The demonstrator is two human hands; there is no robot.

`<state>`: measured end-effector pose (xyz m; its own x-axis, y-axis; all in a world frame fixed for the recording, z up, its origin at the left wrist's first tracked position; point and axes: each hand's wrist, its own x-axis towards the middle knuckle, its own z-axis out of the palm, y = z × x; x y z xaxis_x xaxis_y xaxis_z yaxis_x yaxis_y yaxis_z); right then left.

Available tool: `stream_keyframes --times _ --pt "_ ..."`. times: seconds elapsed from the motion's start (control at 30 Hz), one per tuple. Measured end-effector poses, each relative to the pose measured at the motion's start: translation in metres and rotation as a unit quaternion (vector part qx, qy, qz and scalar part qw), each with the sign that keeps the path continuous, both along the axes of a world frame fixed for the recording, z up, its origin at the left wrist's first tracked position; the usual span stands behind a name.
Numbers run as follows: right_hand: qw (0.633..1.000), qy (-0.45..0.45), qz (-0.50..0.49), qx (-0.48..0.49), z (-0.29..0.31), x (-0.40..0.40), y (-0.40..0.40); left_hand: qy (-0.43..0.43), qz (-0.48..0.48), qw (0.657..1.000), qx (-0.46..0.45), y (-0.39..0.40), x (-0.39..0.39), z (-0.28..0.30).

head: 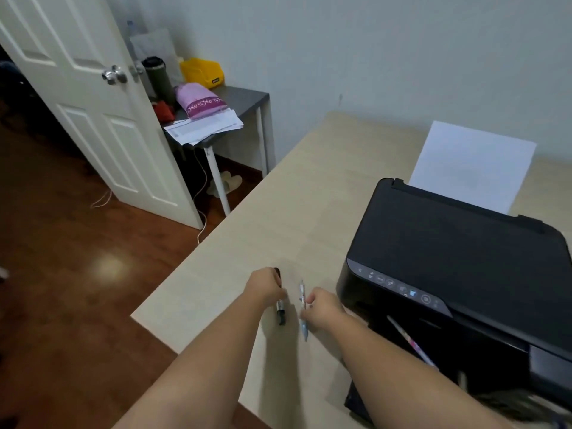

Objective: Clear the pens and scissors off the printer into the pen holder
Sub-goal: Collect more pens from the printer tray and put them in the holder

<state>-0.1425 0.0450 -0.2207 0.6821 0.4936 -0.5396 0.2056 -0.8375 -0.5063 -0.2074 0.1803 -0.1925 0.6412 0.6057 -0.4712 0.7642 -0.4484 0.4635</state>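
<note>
The left hand (265,284) is closing its fingers around a black pen (280,305), whose ends are sticking out above and below the fist, the lower end pointing toward the person. The right hand (322,308) is pinching a pale blue pen (303,311) in the same lengthwise way, just beside the black one but apart from it. Both hands are hovering over the beige desk (278,205) near its front left corner. The black printer (458,274) is sitting toward the desk's right edge, with a white sheet (473,162) standing in its rear feed, and another patterned pen (411,342) is lying across its front tray.
</note>
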Motion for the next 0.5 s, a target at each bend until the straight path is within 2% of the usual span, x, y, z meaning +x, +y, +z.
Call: stream_keyframes --times 0.13,0.27,0.4,0.5 --pt "0.998 -0.017 -0.059 -0.003 -0.017 -0.006 0.001 0.037 -0.004 0.999 -0.011 -0.003 0.007 -0.015" --pt "0.998 -0.041 -0.041 -0.028 -0.024 -0.012 0.009 0.041 -0.013 0.999 -0.007 -0.008 0.004 -0.037" --pt "0.997 -0.027 -0.053 -0.052 -0.011 -0.009 0.010 0.019 0.015 0.999 -0.044 0.002 0.007 -0.036" --pt "0.996 -0.019 -0.082 -0.013 0.014 -0.001 0.014 -0.031 0.048 0.994 -0.090 0.013 0.012 -0.019"
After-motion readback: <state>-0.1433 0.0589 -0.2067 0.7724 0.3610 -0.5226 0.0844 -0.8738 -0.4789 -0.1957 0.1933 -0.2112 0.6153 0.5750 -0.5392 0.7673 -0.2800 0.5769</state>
